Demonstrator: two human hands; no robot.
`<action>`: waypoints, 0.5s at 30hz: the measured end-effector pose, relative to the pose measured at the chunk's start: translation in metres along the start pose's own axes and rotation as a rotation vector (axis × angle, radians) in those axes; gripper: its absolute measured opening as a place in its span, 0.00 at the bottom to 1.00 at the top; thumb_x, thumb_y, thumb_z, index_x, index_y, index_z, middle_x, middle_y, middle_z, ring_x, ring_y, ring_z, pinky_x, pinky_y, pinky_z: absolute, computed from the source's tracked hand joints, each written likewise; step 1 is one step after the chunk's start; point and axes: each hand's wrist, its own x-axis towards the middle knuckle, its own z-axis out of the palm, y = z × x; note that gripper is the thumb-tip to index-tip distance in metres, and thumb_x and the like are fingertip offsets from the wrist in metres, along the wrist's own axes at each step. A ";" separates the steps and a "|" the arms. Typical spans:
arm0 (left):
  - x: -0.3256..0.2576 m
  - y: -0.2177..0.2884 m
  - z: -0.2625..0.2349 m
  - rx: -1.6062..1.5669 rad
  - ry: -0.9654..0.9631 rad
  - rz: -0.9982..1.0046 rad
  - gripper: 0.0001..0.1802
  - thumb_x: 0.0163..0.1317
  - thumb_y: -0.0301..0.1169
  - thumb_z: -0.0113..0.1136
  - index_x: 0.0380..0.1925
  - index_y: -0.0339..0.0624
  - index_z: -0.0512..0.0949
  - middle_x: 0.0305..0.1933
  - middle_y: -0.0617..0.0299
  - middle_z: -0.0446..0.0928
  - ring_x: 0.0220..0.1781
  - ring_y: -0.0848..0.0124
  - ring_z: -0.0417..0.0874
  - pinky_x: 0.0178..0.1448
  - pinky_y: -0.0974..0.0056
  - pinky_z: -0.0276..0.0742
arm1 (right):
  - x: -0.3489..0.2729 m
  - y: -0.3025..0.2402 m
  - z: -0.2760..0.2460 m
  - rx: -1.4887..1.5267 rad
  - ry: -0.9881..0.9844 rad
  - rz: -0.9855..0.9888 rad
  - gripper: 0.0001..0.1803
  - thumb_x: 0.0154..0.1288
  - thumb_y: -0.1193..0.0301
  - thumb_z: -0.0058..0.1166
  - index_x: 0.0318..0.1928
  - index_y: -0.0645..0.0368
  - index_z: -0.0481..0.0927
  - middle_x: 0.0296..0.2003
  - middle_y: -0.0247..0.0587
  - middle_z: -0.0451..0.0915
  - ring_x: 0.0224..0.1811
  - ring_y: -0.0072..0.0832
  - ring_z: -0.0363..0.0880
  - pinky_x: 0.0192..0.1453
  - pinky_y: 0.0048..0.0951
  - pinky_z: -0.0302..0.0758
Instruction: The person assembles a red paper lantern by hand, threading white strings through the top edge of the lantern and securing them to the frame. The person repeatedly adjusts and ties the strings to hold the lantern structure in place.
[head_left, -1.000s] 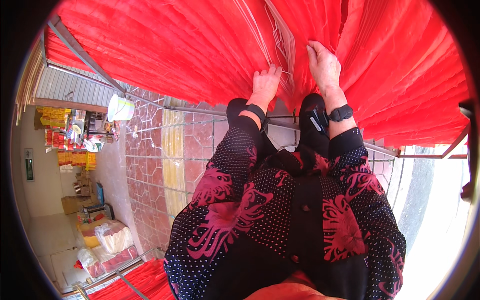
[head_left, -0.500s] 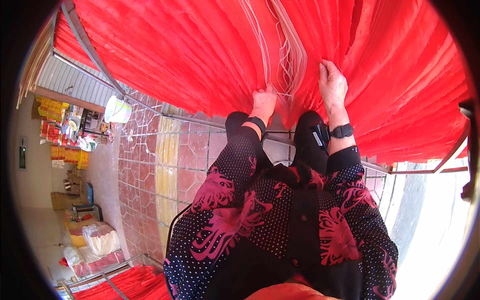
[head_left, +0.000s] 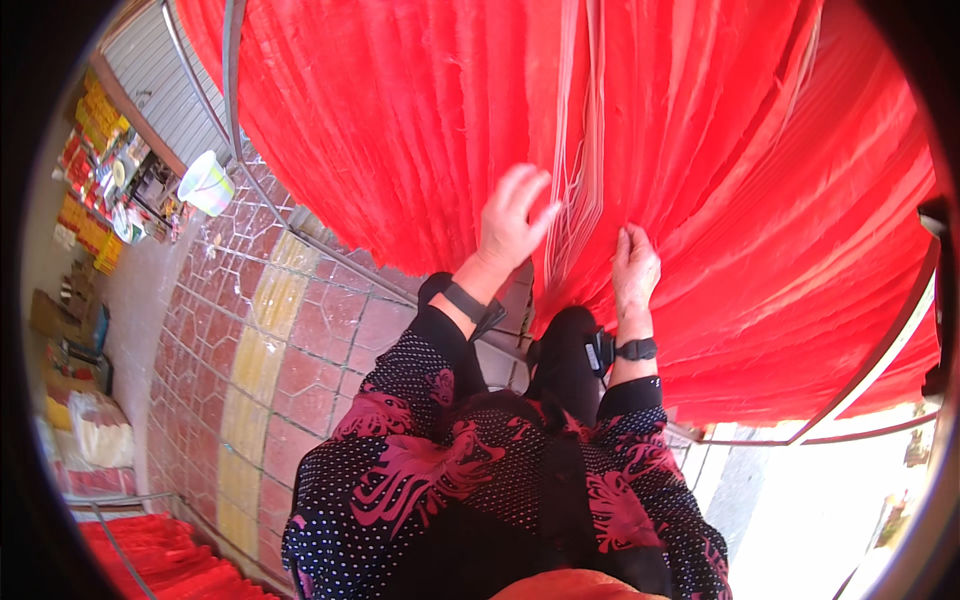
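A tiled floor [head_left: 300,340] of reddish squares with a band of yellow ones runs below, and a great spread of red sheets [head_left: 420,130] hangs over a metal rail [head_left: 235,90] and fills the upper part of the view.

The left hand [head_left: 510,225] is lifted with its fingers spread and loose, gripping nothing; its fingertips touch a bunch of pale strings [head_left: 580,150] that hangs down between the red sheets. A dark band sits on that wrist. The right hand [head_left: 635,268] lies just on the other side of the strings, its fingers curled and pressed against the folds of the red material; whether it pinches a fold or only rests there cannot be told. A black watch [head_left: 636,349] is on the right wrist. The strings fall between the two hands, close to both.

Below the hands come dark sleeves and a dark dotted garment with a red pattern [head_left: 470,470]. To the left, a white bucket [head_left: 207,183] hangs near the rail. Further left, shelves with yellow goods [head_left: 95,140] stand at the edge. More red sheets [head_left: 160,560] lie stacked at the lower left, beside a white sack [head_left: 100,430].
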 end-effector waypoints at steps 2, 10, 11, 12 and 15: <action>0.031 0.002 -0.009 -0.130 0.104 -0.184 0.25 0.53 0.32 0.72 0.51 0.41 0.77 0.51 0.52 0.76 0.48 0.60 0.80 0.49 0.61 0.79 | 0.000 -0.004 0.002 0.005 -0.001 -0.021 0.11 0.69 0.65 0.53 0.46 0.56 0.82 0.39 0.52 0.84 0.44 0.48 0.83 0.47 0.41 0.79; 0.093 -0.002 0.007 -0.298 0.106 -0.365 0.21 0.59 0.37 0.67 0.48 0.37 0.76 0.35 0.52 0.81 0.37 0.58 0.83 0.44 0.59 0.78 | -0.002 -0.019 0.016 -0.071 -0.057 -0.128 0.11 0.68 0.63 0.53 0.45 0.54 0.82 0.37 0.51 0.84 0.41 0.50 0.83 0.44 0.45 0.79; 0.095 -0.004 0.011 -0.322 0.079 -0.408 0.19 0.60 0.38 0.65 0.47 0.37 0.77 0.34 0.49 0.81 0.37 0.53 0.83 0.43 0.57 0.79 | -0.001 -0.021 0.018 -0.095 -0.078 -0.136 0.11 0.68 0.63 0.53 0.45 0.54 0.82 0.37 0.52 0.84 0.41 0.50 0.83 0.44 0.45 0.79; 0.094 -0.005 0.015 -0.389 0.111 -0.391 0.12 0.64 0.35 0.60 0.41 0.38 0.80 0.34 0.46 0.81 0.39 0.49 0.83 0.43 0.55 0.78 | 0.001 -0.024 0.019 -0.113 -0.100 -0.138 0.11 0.68 0.63 0.53 0.45 0.54 0.82 0.37 0.52 0.84 0.41 0.50 0.83 0.44 0.45 0.79; 0.093 -0.012 0.023 -0.465 0.064 -0.417 0.10 0.64 0.34 0.59 0.37 0.39 0.81 0.34 0.47 0.81 0.38 0.48 0.83 0.41 0.53 0.77 | 0.010 -0.039 0.023 -0.093 -0.113 -0.203 0.13 0.68 0.64 0.54 0.48 0.56 0.81 0.37 0.51 0.84 0.40 0.48 0.84 0.44 0.43 0.80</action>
